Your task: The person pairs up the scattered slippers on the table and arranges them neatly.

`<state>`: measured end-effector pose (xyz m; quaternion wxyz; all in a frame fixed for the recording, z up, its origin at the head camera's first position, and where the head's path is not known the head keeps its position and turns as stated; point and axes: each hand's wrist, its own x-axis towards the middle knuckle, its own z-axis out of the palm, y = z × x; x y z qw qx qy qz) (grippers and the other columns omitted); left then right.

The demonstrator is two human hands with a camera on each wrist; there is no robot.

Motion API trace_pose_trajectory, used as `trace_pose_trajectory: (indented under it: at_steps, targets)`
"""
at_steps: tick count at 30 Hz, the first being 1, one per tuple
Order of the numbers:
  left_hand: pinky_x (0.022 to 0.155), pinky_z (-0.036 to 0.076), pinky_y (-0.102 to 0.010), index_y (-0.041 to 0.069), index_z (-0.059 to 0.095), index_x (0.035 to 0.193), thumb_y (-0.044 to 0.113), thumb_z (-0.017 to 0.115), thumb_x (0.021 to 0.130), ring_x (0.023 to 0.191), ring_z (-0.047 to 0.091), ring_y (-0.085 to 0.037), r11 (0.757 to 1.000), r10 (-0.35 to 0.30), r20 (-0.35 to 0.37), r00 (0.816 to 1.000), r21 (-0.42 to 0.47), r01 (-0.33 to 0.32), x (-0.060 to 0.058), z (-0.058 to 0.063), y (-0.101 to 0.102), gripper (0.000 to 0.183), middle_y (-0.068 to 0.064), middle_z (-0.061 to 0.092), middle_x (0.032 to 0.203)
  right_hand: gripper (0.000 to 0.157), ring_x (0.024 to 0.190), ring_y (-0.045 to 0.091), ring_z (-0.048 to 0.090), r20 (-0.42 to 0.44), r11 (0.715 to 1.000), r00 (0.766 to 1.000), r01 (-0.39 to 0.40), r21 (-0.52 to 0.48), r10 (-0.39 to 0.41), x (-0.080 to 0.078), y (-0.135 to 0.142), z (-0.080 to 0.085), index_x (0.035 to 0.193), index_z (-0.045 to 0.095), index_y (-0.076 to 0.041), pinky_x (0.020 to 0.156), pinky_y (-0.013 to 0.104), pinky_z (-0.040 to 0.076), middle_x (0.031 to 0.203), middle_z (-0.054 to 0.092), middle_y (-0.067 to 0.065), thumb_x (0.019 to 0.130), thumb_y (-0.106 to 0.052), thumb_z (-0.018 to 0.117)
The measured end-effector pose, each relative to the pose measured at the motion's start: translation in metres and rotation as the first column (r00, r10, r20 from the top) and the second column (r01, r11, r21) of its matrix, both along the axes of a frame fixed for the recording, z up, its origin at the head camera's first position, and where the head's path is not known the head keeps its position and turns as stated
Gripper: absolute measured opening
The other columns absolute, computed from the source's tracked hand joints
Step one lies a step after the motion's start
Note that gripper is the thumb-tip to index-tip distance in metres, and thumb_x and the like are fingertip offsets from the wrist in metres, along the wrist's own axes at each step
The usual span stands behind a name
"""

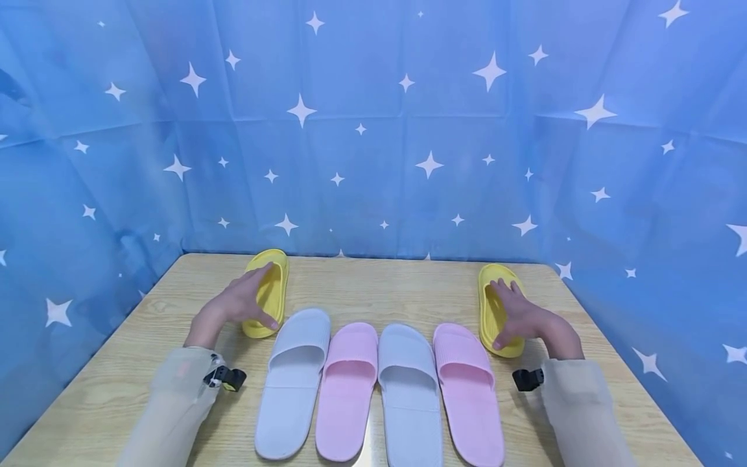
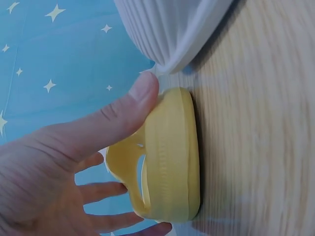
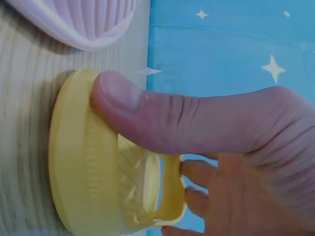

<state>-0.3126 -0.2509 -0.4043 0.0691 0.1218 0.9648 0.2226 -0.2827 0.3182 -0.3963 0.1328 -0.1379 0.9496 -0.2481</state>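
Spread over the left yellow slipper is my left hand, its thumb near the heel end and its fingers toward the strap. In the left wrist view the thumb overlaps one upper corner of that slipper, with the straight fingers beyond it. My right hand reaches across the right yellow slipper. Its thumb lies at the heel rim of this slipper in the right wrist view, while the fingertips overlap the strap. Both yellow slippers sit on the table, toes pointing away.
Between the hands, a row holds a pale grey slipper, a pink slipper, another grey slipper and another pink slipper. They lie side by side on the wooden table. A blue star-patterned curtain hangs behind the table.
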Motion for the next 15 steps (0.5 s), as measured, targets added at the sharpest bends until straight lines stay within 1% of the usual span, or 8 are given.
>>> trace_pose_trajectory:
  at_steps: [4,7,9,11,15]
  targets:
    - [0.117,0.029,-0.074,0.008,0.011,0.167,0.038,0.097,0.068,0.148,0.027,-0.058,1.0,0.027,0.009,1.0,0.01,-0.027,0.0018,-0.0003,0.0045,0.133,-0.034,0.021,0.165,0.124,0.151,0.062,-0.011,-0.023,1.0,1.0,0.005,0.026,-0.004,-0.0004,-0.0025,0.0008,0.161,0.012,0.008,0.116,0.081,0.005,0.166,-0.004,0.04,0.067,-0.007,0.091]
    - [0.117,0.03,-0.073,0.008,0.011,0.167,0.038,0.095,0.07,0.149,0.026,-0.057,0.999,0.031,0.018,0.999,0.016,-0.032,0.0027,-0.0004,0.0055,0.132,-0.034,0.02,0.165,0.118,0.151,0.062,-0.008,-0.031,1.0,0.999,0.007,0.016,-0.006,-0.0011,-0.0034,-0.0002,0.16,0.014,0.007,0.117,0.08,0.005,0.165,-0.003,0.041,0.069,-0.004,0.089]
    - [0.118,0.029,-0.072,0.007,0.011,0.166,0.038,0.094,0.072,0.151,0.024,-0.056,1.0,0.024,0.025,0.999,0.02,-0.024,0.0028,-0.0003,0.0046,0.13,-0.033,0.019,0.166,0.117,0.151,0.063,-0.008,-0.031,1.0,1.0,0.005,0.007,-0.005,-0.0013,-0.0034,-0.0008,0.16,0.015,0.007,0.117,0.081,0.006,0.166,-0.003,0.041,0.069,-0.004,0.089]
    - [0.119,0.027,-0.072,0.005,0.011,0.166,0.037,0.094,0.073,0.152,0.022,-0.056,1.0,0.001,0.023,1.0,0.023,-0.001,0.0027,0.0003,0.0032,0.128,-0.033,0.02,0.166,0.116,0.15,0.063,-0.009,-0.032,1.0,0.999,0.003,0.01,-0.003,-0.0022,-0.0027,-0.0013,0.16,0.017,0.007,0.116,0.081,0.009,0.166,-0.003,0.041,0.069,-0.004,0.089]
    - [0.122,0.021,-0.07,0.001,0.013,0.165,0.029,0.092,0.075,0.154,0.018,-0.054,0.998,-0.038,0.016,0.999,0.05,0.037,0.0022,0.0016,0.0,0.123,-0.03,0.021,0.168,0.114,0.148,0.066,-0.013,-0.051,1.0,0.999,-0.004,0.005,0.004,-0.0049,-0.0006,-0.0032,0.159,0.021,0.007,0.113,0.084,0.011,0.166,0.0,0.041,0.07,-0.006,0.089]
